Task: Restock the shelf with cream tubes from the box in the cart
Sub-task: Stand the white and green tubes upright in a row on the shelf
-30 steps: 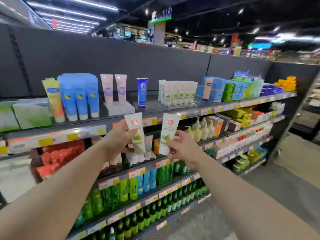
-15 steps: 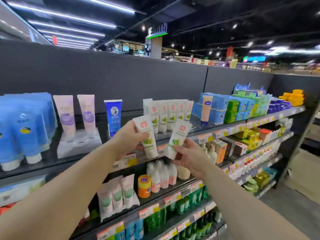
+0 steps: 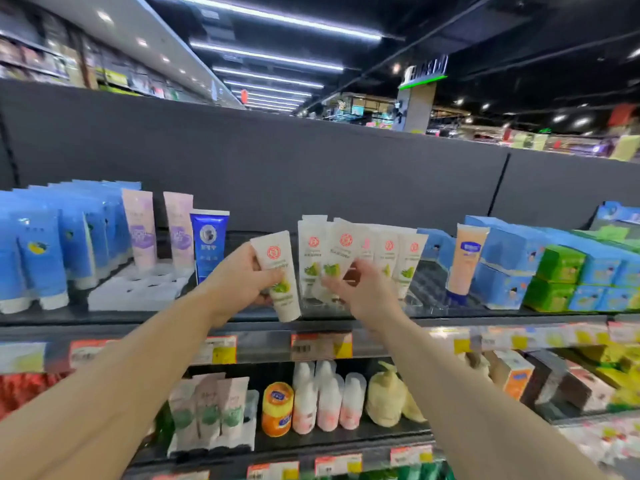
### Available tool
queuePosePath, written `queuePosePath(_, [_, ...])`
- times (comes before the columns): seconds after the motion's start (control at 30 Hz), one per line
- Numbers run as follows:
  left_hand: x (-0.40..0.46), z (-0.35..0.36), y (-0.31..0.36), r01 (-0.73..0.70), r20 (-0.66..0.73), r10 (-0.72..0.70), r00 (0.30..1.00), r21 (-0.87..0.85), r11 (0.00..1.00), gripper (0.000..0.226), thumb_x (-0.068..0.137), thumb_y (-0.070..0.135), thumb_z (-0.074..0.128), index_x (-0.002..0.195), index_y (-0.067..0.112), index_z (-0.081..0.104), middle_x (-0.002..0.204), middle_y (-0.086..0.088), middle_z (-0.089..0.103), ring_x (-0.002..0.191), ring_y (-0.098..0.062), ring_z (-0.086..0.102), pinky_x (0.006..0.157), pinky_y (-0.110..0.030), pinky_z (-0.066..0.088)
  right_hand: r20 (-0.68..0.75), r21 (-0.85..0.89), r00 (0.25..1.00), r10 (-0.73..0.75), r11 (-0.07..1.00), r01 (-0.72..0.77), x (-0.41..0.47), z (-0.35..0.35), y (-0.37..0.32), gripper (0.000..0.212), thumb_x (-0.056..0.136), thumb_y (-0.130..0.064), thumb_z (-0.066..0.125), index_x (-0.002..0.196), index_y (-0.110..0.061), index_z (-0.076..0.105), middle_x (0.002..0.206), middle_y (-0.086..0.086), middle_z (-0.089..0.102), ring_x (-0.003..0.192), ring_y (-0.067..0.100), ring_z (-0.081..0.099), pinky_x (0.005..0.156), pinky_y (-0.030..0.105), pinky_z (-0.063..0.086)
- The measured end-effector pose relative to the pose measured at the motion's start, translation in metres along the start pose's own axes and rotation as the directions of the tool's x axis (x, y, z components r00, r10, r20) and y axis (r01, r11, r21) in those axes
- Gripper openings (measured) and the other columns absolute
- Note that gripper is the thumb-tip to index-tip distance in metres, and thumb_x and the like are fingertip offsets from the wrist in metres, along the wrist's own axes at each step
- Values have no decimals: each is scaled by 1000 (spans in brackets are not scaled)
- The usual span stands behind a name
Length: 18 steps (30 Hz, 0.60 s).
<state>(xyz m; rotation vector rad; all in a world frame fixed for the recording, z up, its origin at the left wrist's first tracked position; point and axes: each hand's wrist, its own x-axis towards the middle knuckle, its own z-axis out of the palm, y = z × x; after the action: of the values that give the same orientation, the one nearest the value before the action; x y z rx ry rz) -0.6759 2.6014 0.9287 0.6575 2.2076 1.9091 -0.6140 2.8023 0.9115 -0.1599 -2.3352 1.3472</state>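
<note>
My left hand (image 3: pixel 239 282) grips a white cream tube (image 3: pixel 278 271) with a red logo and a green leaf print, tilted, cap down, just above the front edge of the top shelf (image 3: pixel 450 315). My right hand (image 3: pixel 363 292) holds a second matching tube (image 3: pixel 337 258) and has it in among the row of the same white tubes (image 3: pixel 401 261) standing on that shelf. The lower part of the right-hand tube is hidden by my fingers. The cart and box are out of view.
A dark blue tube (image 3: pixel 209 244), two pink tubes (image 3: pixel 142 230) on a white tray (image 3: pixel 138 289) and blue tubes (image 3: pixel 52 244) stand to the left. An orange tube (image 3: pixel 465 261) and blue and green boxes (image 3: pixel 554 271) stand to the right. Lower shelves hold bottles and a jar (image 3: pixel 277 408).
Both hands have moved up and forward to the top shelf. The right-hand tube has gone from in front of the shelf edge into the row of white tubes. The view has come closer.
</note>
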Motion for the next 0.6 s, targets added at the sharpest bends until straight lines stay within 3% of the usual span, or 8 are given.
queuePosePath(0.13, [-10,-3,-2,42,-107,-45,993,-28,999,24,91,2,61,106,20,53,103,-3,70,92,-17,70,70,-33,60,50,-36,998,-49,998,50,13,13,4,19,86,-34,71,98,-22,61,92,-12,68,87,7,62,66,18,45])
queuePosePath(0.27, [-15,-8,-6,75,-136,-79,988,-34,997,28,91,4,62,115,15,53,108,-6,71,96,-19,71,77,-39,60,95,-89,992,-78,992,86,16,16,10,17,89,-30,68,100,-25,56,89,-19,59,78,-7,51,58,10,34])
queuePosePath(0.6, [-16,-6,4,74,-64,-73,995,21,997,28,91,7,61,112,23,52,109,-1,69,97,-16,69,76,-35,60,207,-318,975,-79,937,143,26,11,5,26,90,-33,65,111,-19,58,108,-7,64,88,6,55,62,15,41])
